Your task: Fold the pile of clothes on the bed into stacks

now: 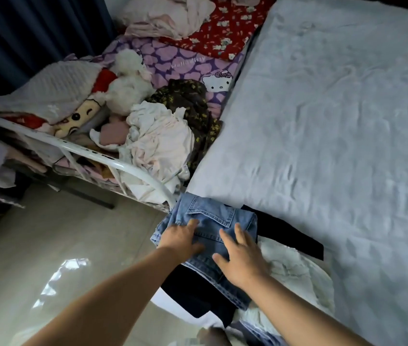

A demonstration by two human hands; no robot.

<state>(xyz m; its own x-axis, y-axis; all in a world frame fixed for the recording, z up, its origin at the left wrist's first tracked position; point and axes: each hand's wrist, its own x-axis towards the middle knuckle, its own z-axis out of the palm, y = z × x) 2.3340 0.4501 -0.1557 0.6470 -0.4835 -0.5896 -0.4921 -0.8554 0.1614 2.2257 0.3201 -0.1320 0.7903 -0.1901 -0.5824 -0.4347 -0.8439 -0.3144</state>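
A folded pair of light blue jeans [213, 221] lies at the near left corner of the big bed, on top of a black garment [285, 233] and a white fluffy one [295, 268]. My left hand [181, 239] lies flat on the jeans' left side, fingers straight. Flat on the right part of the jeans rests my right hand [241, 255], fingers spread. A heap of crumpled white and pale pink clothes [158, 143] sits on the smaller bed to the left, beside a dark patterned garment [193, 106].
The big bed's pale blue sheet [335, 121] stretches to the right and back. The small bed has a white metal rail [98, 156], plush toys [125, 83] and a purple cover [180, 61]. More pale clothes [168, 16] lie at its far end. Shiny tiled floor [48, 258] is at left.
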